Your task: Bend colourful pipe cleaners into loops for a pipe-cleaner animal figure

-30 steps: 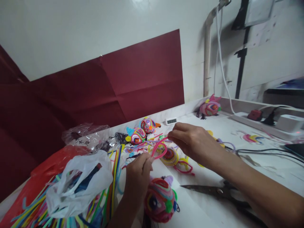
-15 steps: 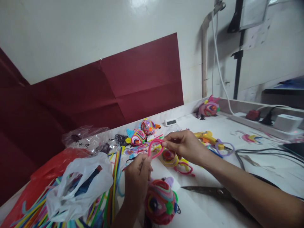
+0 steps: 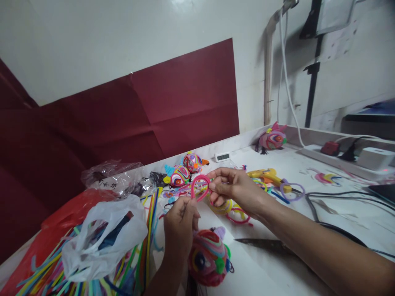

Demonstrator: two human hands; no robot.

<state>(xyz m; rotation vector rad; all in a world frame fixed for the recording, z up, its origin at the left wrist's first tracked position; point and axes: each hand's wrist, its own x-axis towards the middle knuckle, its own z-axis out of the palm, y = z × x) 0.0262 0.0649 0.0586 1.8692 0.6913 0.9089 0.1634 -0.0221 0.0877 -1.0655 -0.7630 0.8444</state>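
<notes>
A pink-red fuzzy stem (image 3: 194, 187), bent into a loop, is pinched between both hands. My left hand (image 3: 182, 213) grips its lower end with thumb and fingers closed. My right hand (image 3: 230, 187) pinches the loop's right side. Below the hands sits a round multicoloured figure (image 3: 208, 257) with a green pompom and a lilac tip. Partly behind my right hand lies a yellow coiled piece (image 3: 222, 206), beside a red loop (image 3: 239, 217). Dark scissors (image 3: 262, 243) lie under my right forearm.
At left, a white plastic bag (image 3: 105, 242) lies over many coloured stems, by a red bag (image 3: 72, 209). Behind are two decorated figures (image 3: 179, 176) and a small display (image 3: 222, 157). A yellow glue gun (image 3: 267, 176) and a power strip (image 3: 342, 164) are at right.
The loop has become rounder and more closed between the hands. My right hand has shifted slightly left, its fingers curled more. The view has moved a little.
</notes>
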